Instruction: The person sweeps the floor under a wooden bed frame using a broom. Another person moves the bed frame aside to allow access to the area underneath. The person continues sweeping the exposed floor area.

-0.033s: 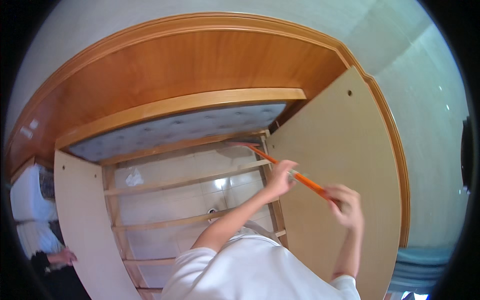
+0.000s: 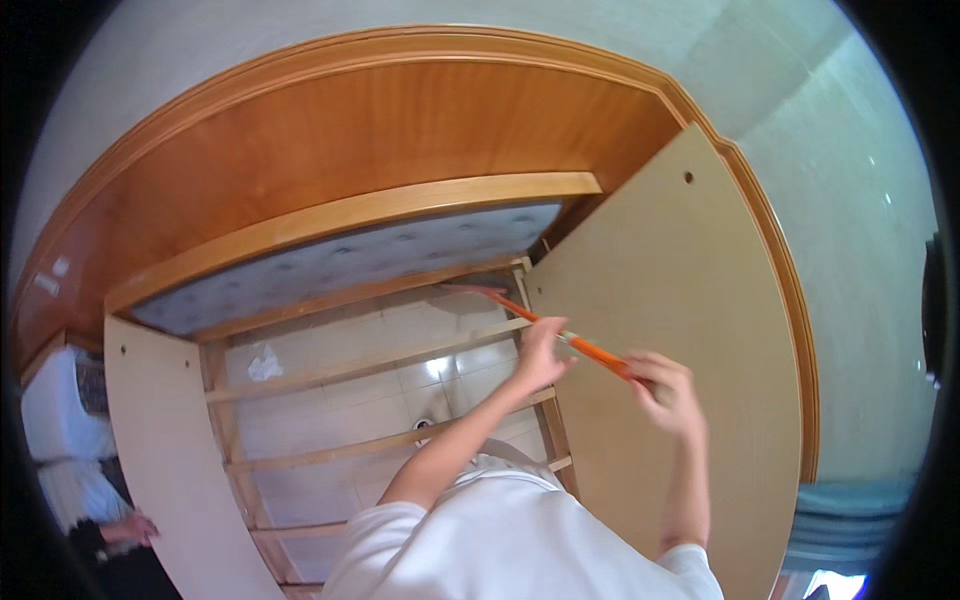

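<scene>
A broom (image 2: 597,353) with a long orange handle slants down into the bed frame. Its thin reddish head is low by the far right corner, blurred at the floor. My left hand (image 2: 541,357) is closed round the lower part of the handle. Higher up, near the handle's end, my right hand (image 2: 668,390) grips it. Pale wooden slats (image 2: 370,364) cross the frame beneath my arms, with the tiled floor (image 2: 330,333) showing between them.
A large pale board (image 2: 690,320) stands along the right, another board (image 2: 170,420) along the left. Behind are a tufted grey headboard (image 2: 370,262) and wooden panelling. Crumpled white paper (image 2: 265,363) lies on the floor. Another person's hand (image 2: 133,528) touches the left board.
Both my hands and the broom appear slightly further left. The broom's head remains by the far right corner, and the view has shifted a little.
</scene>
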`<state>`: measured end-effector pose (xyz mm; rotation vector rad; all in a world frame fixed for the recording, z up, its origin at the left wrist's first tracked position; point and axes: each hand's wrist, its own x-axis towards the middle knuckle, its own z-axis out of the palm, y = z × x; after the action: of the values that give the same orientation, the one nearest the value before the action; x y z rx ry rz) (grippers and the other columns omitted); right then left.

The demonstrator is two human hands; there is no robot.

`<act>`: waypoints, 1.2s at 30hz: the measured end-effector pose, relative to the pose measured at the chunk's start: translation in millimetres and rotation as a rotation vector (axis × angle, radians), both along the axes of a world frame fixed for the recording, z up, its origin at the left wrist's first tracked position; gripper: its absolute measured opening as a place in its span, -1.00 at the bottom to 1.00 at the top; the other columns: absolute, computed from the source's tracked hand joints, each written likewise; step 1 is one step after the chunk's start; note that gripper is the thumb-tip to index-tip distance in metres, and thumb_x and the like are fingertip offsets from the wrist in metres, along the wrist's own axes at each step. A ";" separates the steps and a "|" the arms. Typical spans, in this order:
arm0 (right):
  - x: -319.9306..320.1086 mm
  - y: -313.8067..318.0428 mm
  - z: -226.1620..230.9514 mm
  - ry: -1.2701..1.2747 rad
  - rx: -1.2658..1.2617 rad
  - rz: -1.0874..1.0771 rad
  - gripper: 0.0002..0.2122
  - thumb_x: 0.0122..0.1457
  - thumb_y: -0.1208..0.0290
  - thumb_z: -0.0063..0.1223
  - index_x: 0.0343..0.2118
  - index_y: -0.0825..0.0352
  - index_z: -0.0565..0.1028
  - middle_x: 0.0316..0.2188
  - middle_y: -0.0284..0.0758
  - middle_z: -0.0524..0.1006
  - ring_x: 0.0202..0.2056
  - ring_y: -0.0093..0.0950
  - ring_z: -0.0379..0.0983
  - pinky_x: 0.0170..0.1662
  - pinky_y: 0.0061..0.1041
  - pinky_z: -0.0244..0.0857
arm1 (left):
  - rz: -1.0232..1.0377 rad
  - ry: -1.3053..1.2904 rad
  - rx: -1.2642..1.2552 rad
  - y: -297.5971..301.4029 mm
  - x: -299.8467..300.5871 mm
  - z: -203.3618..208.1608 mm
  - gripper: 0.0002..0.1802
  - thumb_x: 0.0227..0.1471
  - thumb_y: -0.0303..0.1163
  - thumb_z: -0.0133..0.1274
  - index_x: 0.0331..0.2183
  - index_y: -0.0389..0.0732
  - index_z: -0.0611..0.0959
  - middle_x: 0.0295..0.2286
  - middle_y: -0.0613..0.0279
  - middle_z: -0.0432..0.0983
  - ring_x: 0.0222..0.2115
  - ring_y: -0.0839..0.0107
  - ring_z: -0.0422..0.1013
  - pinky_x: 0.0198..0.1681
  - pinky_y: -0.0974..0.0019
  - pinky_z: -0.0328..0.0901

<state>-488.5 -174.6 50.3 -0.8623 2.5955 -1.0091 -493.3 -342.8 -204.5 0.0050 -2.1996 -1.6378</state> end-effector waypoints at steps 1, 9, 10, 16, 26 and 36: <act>-14.0 -8.9 -41.9 -0.044 -0.041 0.004 -0.82 0.06 0.59 0.11 -0.25 0.42 0.60 -0.09 -0.06 0.59 -0.15 -0.19 0.58 -0.06 -0.40 0.46 | 0.110 -0.134 0.114 -7.7 9.9 -42.0 -0.16 -0.27 -0.48 0.35 0.11 -0.18 0.40 0.02 0.02 0.36 0.06 0.06 0.33 0.17 0.04 0.20; 14.2 -39.7 -270.2 -0.170 -0.083 -0.062 -0.84 0.08 0.52 0.15 -0.26 0.40 0.63 -0.09 0.03 0.57 -0.05 -0.10 0.55 0.02 -0.30 0.43 | 0.240 -0.221 1.781 -122.7 137.4 -52.8 -0.65 0.19 -0.51 0.08 0.03 -0.23 0.50 -0.16 0.23 0.56 -0.11 0.42 0.49 -0.03 0.38 0.45; 18.3 -43.8 -267.2 -0.170 -0.087 -0.073 -0.84 0.08 0.52 0.14 -0.27 0.40 0.63 -0.11 0.03 0.58 -0.04 -0.10 0.54 0.02 -0.31 0.43 | 0.263 -0.201 1.776 -131.0 149.7 -36.5 -0.65 0.20 -0.51 0.07 0.03 -0.23 0.50 -0.15 0.22 0.56 -0.10 0.42 0.49 -0.02 0.39 0.45; -2.5 -49.5 -243.6 -0.190 -0.092 -0.050 -0.84 0.08 0.58 0.11 -0.28 0.43 0.63 -0.15 0.03 0.60 0.01 -0.13 0.52 0.07 -0.34 0.40 | 0.274 -0.038 1.710 -149.5 167.3 50.0 -0.64 0.20 -0.55 0.05 0.04 -0.21 0.50 -0.12 0.21 0.55 -0.04 0.39 0.48 0.01 0.41 0.44; 31.2 -59.3 -272.3 -0.137 0.079 0.312 -0.77 0.04 0.38 0.14 -0.26 0.36 0.64 -0.13 0.01 0.58 -0.19 -0.10 0.59 -0.07 -0.28 0.48 | 0.452 0.024 1.612 -111.4 196.4 41.5 -0.66 0.20 -0.55 0.06 0.02 -0.16 0.51 -0.27 0.33 0.50 -0.32 0.58 0.41 -0.32 0.55 0.32; 94.3 -34.9 -307.5 -0.264 -0.131 0.496 -0.62 0.00 0.54 0.13 -0.04 0.32 0.53 0.11 0.00 0.39 -0.12 -0.05 0.53 -0.07 -0.23 0.47 | 0.711 -0.877 0.958 -19.7 224.5 -45.0 -0.48 0.32 0.05 -0.14 -0.02 -0.21 0.54 -0.43 0.36 0.45 -0.58 0.63 0.30 -0.50 0.52 0.25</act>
<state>-394.2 -209.5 -257.2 -1.2299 1.9738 -1.0607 -268.7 -362.5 -249.5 1.7864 -1.2513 -2.2017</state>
